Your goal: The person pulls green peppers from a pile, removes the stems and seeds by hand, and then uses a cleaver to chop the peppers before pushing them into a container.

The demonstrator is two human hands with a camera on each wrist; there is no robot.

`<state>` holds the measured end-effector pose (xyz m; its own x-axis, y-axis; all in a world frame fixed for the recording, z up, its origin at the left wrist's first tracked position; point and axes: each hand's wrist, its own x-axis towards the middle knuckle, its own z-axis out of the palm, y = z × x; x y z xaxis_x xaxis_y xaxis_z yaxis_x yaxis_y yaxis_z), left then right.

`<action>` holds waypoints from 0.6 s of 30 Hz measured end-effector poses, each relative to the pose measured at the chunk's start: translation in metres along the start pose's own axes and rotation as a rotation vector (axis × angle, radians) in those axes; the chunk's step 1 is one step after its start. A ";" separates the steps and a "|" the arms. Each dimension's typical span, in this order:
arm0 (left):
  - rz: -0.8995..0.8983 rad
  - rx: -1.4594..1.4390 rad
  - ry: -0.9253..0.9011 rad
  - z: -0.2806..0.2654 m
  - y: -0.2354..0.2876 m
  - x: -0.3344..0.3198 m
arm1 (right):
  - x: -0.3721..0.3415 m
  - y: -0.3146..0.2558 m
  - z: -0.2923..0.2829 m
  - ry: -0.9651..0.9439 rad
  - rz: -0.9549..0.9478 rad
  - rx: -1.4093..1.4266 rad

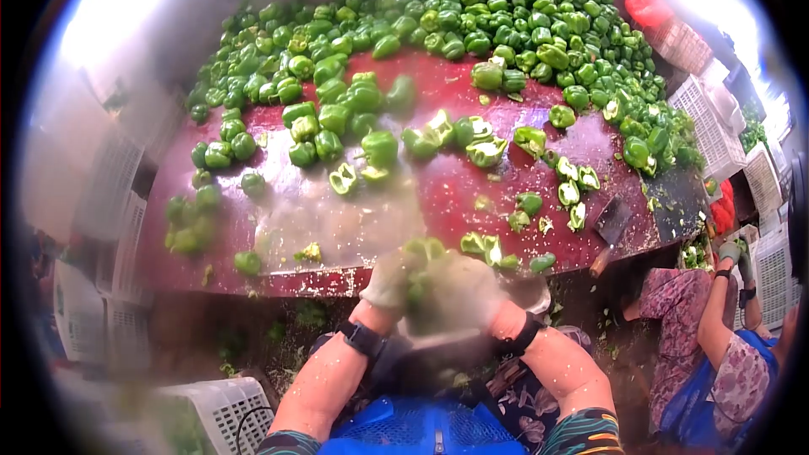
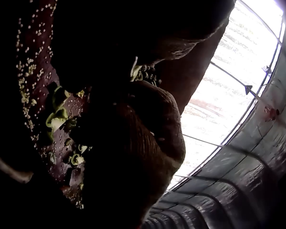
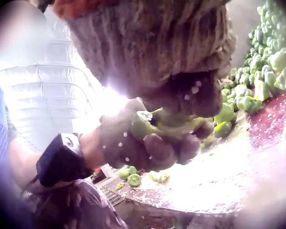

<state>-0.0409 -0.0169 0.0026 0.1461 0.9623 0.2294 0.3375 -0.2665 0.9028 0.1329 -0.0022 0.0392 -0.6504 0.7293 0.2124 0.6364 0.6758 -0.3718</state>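
Both hands wear knitted gloves and meet in front of the chest at the table's near edge. My left hand (image 1: 385, 283) cups a green bell pepper (image 3: 174, 125), its fingers curled under it, as the right wrist view shows. From above, my right hand (image 1: 468, 291) grips the same pepper with bent fingers. Haze blurs the hands in the head view, and the left wrist view is mostly dark. Just beyond them, cut pepper pieces (image 1: 482, 246) lie on the red table (image 1: 350, 282). Small pale seeds are scattered over table and gloves.
A large heap of whole green peppers (image 1: 539, 29) covers the table's far side. Split peppers (image 1: 486, 152) lie mid-table. A broad-bladed knife (image 1: 612, 221) lies near the right front edge. A white crate (image 1: 227, 413) stands lower left; another person (image 1: 716, 354) sits at right beside crates.
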 end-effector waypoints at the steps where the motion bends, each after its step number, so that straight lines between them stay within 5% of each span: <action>1: -0.136 -0.222 0.014 0.005 -0.011 -0.001 | -0.003 0.002 -0.003 0.056 0.000 0.016; 4: -0.343 -0.473 0.163 0.011 -0.026 0.006 | -0.007 0.006 -0.001 0.171 0.137 0.094; 6: -0.880 -0.889 0.359 -0.005 0.016 0.018 | -0.014 0.009 -0.002 0.332 0.172 0.146; 7: -0.522 -0.374 0.176 -0.005 -0.022 0.012 | -0.014 0.010 -0.006 -0.277 0.283 -0.184; 8: -0.182 0.179 0.188 -0.006 -0.059 0.007 | 0.001 0.001 -0.036 -0.759 0.187 -0.058; 10: -0.144 0.365 0.384 -0.015 -0.003 0.019 | -0.030 0.031 0.006 -0.622 0.092 -0.028; 11: 0.105 0.693 0.438 -0.023 0.007 0.022 | -0.019 0.033 0.006 -0.650 0.130 -0.026; 12: -0.163 0.386 0.449 -0.029 0.017 0.026 | 0.003 0.033 0.000 -0.706 0.199 -0.118; 14: -0.673 -0.247 0.423 -0.035 0.029 0.034 | 0.018 0.010 -0.021 0.220 0.267 0.088; 16: -0.467 -0.230 0.292 -0.019 0.017 0.028 | 0.046 -0.004 -0.002 0.212 0.235 0.313; 18: -0.484 -0.273 0.251 -0.010 0.003 0.017 | 0.064 0.021 0.045 0.151 0.185 0.446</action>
<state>-0.0467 -0.0007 0.0131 -0.1992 0.9630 -0.1813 0.0556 0.1958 0.9791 0.0856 0.0540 0.0044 -0.4551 0.8622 0.2227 0.4747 0.4465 -0.7585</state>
